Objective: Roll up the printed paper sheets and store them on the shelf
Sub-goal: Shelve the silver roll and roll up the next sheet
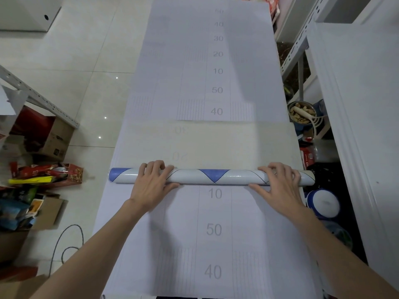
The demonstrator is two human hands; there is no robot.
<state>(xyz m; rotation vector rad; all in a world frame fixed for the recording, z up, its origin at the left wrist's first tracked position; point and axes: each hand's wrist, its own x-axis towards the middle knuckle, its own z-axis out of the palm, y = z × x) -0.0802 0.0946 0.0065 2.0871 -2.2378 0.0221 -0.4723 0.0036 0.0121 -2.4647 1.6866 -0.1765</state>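
Your left hand (153, 181) lies palm-down over the roll (211, 176), fingers curved loosely across its far side, thumb stretched along the near edge. Not a closed fist; a half-open cupping grip that presses the roll down. Your right hand (278, 180) does the same toward the right end: fingers draped over the top, thumb pointing left along the near side.

The roll lies with its long axis running left to right, square across the long paper sheet (213, 234) on the tiled floor (86, 61). Its left end pokes just past the sheet's left edge; its right end reaches the right edge. Surface is pale with blue triangles and thin dark lines.

The sheet runs near to far, printed with large grey numbers and fine ruled lines. Just beyond the roll a cream-coloured band (207, 145) shows mirrored, faint digits.

Left of the sheet: cardboard boxes (54, 141), colourful packets, a dark cable (64, 240). Right: a white metal shelf frame (295, 52), a steel bowl (302, 114) and a white panel (356, 104).
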